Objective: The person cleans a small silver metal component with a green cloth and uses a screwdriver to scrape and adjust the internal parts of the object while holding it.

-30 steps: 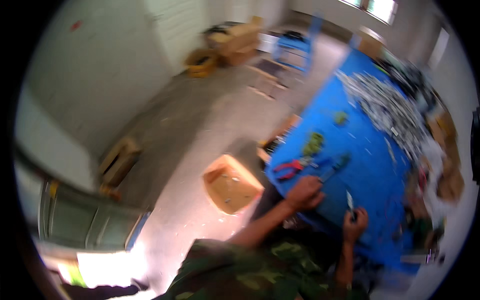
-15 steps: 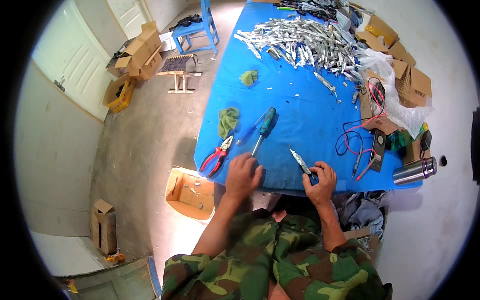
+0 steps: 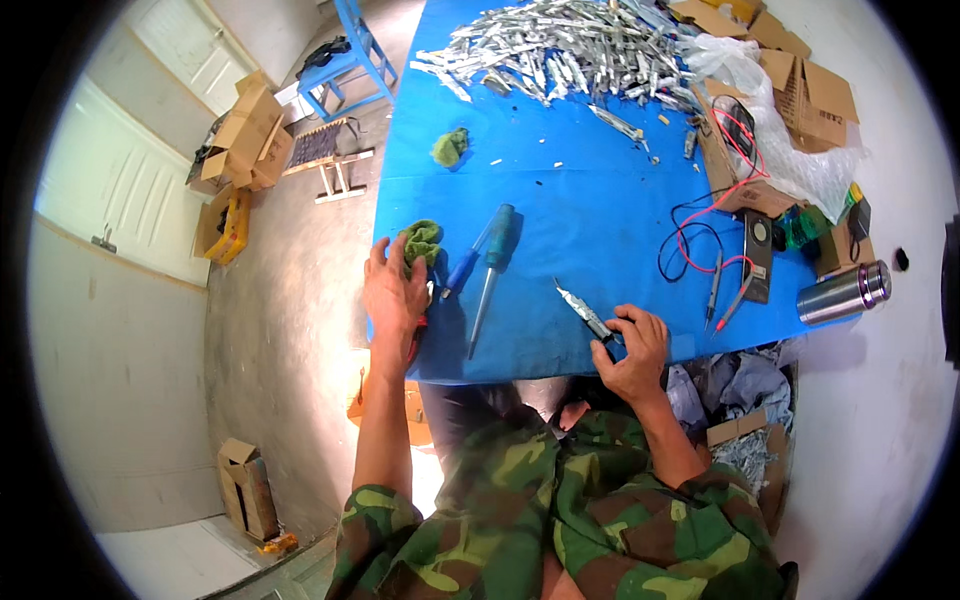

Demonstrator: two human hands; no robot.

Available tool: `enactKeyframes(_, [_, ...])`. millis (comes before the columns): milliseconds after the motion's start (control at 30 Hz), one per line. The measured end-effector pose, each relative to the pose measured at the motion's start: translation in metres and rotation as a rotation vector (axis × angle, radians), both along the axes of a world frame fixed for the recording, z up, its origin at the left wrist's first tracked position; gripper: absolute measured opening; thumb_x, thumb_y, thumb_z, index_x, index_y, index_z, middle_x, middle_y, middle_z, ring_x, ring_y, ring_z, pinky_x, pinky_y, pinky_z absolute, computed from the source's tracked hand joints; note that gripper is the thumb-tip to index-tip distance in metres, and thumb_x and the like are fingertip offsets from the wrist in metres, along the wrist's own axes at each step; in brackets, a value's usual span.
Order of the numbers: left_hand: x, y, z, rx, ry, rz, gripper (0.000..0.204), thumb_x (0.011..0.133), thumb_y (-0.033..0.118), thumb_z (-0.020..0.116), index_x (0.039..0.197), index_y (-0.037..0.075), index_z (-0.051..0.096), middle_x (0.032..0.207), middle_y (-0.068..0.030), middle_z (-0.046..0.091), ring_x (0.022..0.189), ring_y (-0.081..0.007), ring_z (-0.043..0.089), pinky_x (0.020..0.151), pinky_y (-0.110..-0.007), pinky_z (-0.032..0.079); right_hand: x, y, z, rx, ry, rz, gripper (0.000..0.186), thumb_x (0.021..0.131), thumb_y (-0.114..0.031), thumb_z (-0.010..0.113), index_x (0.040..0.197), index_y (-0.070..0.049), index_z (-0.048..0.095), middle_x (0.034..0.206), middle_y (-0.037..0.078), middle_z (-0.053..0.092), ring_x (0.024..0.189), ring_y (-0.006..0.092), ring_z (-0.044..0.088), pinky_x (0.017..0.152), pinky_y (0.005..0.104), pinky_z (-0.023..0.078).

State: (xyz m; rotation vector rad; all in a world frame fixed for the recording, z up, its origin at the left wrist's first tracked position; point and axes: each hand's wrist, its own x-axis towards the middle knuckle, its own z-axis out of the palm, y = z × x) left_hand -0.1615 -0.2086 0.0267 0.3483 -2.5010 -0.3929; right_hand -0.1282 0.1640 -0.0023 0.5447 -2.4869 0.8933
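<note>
My left hand (image 3: 396, 292) is at the table's left edge with its fingers apart. It hides most of the red-handled pliers (image 3: 420, 322), and its fingertips lie beside a crumpled green cloth (image 3: 424, 242); I cannot tell if they touch. My right hand (image 3: 636, 352) is closed around the dark rear end of a slim silver piece with a thin pointed tip (image 3: 583, 308), close to the front edge. Between my hands rests a screwdriver with a teal handle (image 3: 497, 240), its shaft toward me. A blue-ended slim tool (image 3: 463, 270) lies left of it.
A large heap of silver pieces (image 3: 570, 50) covers the far end of the blue table (image 3: 570, 220). At right are a meter (image 3: 757, 255) with red and black leads, a steel flask (image 3: 845, 292) and cardboard boxes (image 3: 808, 95). Another green cloth (image 3: 450, 147) lies farther off.
My left hand has moved left and away from me, from beside the screwdriver tip to over the pliers. My right hand keeps its hold on the silver piece. The view has shifted slightly.
</note>
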Motion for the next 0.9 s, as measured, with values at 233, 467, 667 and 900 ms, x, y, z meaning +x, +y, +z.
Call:
enactKeyframes(233, [-0.020, -0.037, -0.011, 0.078, -0.115, -0.203, 0.027, 0.091, 0.006, 0.069, 0.117, 0.006, 0.075, 0.109, -0.0214, 0.074, 0.097, -0.0406, 0.073, 0.085, -0.047, 0.059, -0.002, 0.000, -0.004, -0.030, -0.001, 0.016, 0.032, 0.073, -0.017, 0.084, 0.100, -0.006, 0.071, 0.122, 0.012, 0.067, 0.111, 0.0343, 0.064, 0.101, 0.0485, 0.045])
enactKeyframes(467, [0.007, 0.090, 0.026, 0.325, 0.009, -0.507, 0.026, 0.091, 0.001, 0.073, 0.117, 0.004, 0.074, 0.106, -0.0179, 0.074, 0.088, -0.0351, 0.073, 0.077, -0.043, 0.059, -0.003, 0.015, -0.004, -0.081, -0.041, 0.075, 0.027, 0.074, -0.013, 0.080, 0.099, -0.006, 0.072, 0.121, 0.011, 0.067, 0.113, 0.0338, 0.064, 0.103, 0.0491, 0.045])
enactKeyframes(667, [0.048, 0.201, 0.001, 0.210, -0.139, -0.698, 0.027, 0.090, 0.004, 0.073, 0.117, 0.003, 0.073, 0.104, -0.0183, 0.069, 0.091, -0.0403, 0.070, 0.078, -0.047, 0.058, -0.005, 0.017, -0.011, -0.112, -0.031, 0.126, 0.024, 0.073, -0.006, 0.078, 0.096, -0.005, 0.071, 0.120, 0.012, 0.068, 0.110, 0.0346, 0.064, 0.100, 0.0483, 0.046])
enactKeyframes(900, [0.031, 0.198, -0.019, 0.091, -0.167, -0.681, 0.021, 0.091, 0.007, 0.073, 0.111, 0.003, 0.071, 0.101, -0.0169, 0.066, 0.089, -0.0397, 0.068, 0.075, -0.048, 0.056, -0.005, 0.019, -0.017, -0.147, -0.008, 0.129, 0.020, 0.072, -0.003, 0.078, 0.090, -0.006, 0.070, 0.105, 0.006, 0.067, 0.101, 0.0315, 0.065, 0.097, 0.0448, 0.048])
